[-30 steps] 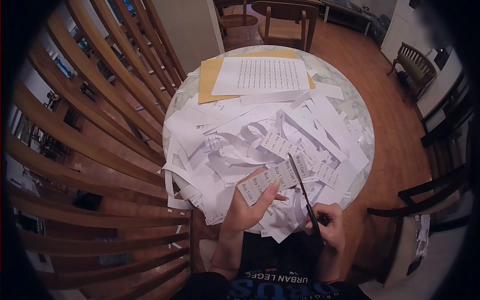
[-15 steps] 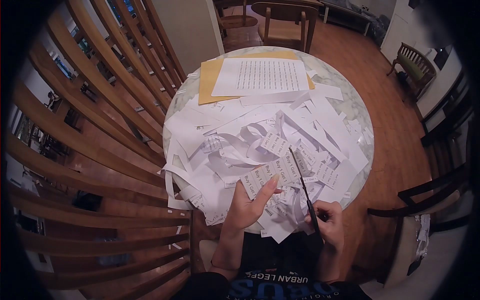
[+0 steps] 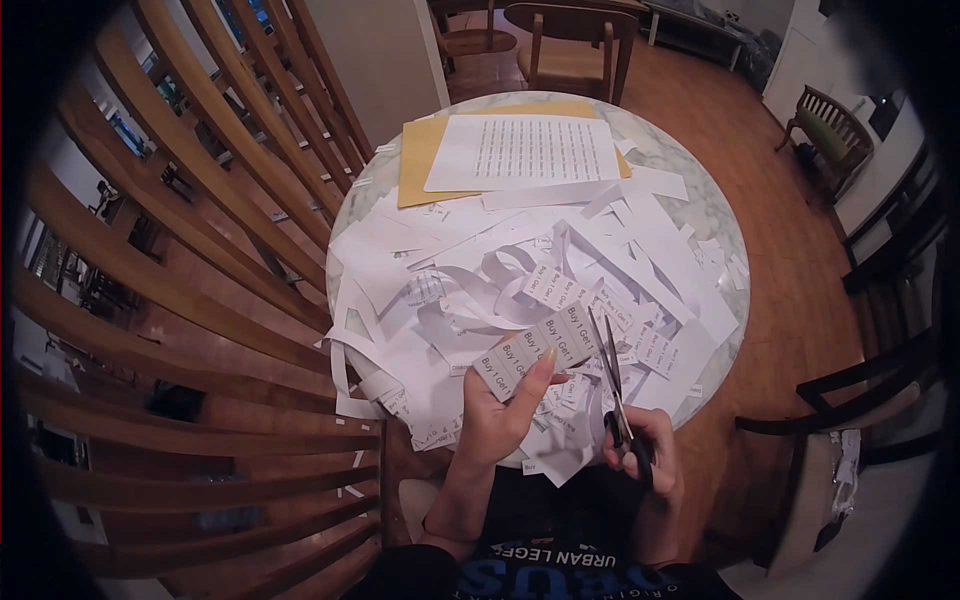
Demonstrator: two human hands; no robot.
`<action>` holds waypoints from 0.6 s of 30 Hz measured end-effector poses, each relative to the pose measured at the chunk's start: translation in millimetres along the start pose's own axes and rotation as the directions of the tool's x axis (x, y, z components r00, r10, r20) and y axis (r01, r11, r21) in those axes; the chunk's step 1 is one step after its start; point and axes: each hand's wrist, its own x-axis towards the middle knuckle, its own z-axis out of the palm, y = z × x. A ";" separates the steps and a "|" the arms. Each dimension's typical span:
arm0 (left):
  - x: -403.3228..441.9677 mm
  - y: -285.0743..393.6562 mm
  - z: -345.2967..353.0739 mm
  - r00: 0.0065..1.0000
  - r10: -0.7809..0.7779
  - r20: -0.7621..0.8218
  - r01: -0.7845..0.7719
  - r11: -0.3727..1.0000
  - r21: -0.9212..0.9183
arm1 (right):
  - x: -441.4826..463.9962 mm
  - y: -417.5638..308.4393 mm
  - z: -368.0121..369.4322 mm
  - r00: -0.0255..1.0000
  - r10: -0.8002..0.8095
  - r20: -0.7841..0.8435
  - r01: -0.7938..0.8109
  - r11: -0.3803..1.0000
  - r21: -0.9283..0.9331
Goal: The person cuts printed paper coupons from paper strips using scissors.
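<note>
A piece of paper printed with "Buy 1 Get 1" lines is pinched in my left hand, thumb on top. My right hand grips black-handled scissors, their blades parted and pointing away from me, close by the paper's right edge. Beneath both hands lie cut slips with the same print, along with curled white strips. My fingers partly hide the scissor handles and the paper's lower edge.
A round marble table carries scattered paper scraps. At its far side a printed sheet rests on a yellow envelope. Wooden slats stand to the left. A wooden chair is behind the table.
The scissors have opened, with my right hand's fingers spreading the handles. A slip at the paper's right edge has come off, and the held paper has shifted slightly.
</note>
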 end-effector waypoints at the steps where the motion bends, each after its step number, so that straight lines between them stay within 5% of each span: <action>1: -0.1 -0.2 0.4 1.000 -0.013 0.015 0.013 1.000 -0.004 | -0.2 0.0 0.6 1.000 0.002 -0.003 -0.002 1.000 0.023; 18: -2.8 -5.9 0.6 0.994 -0.035 0.100 0.021 0.990 0.139 | -0.4 -0.5 -1.2 1.000 0.003 -0.001 -0.003 1.000 -0.016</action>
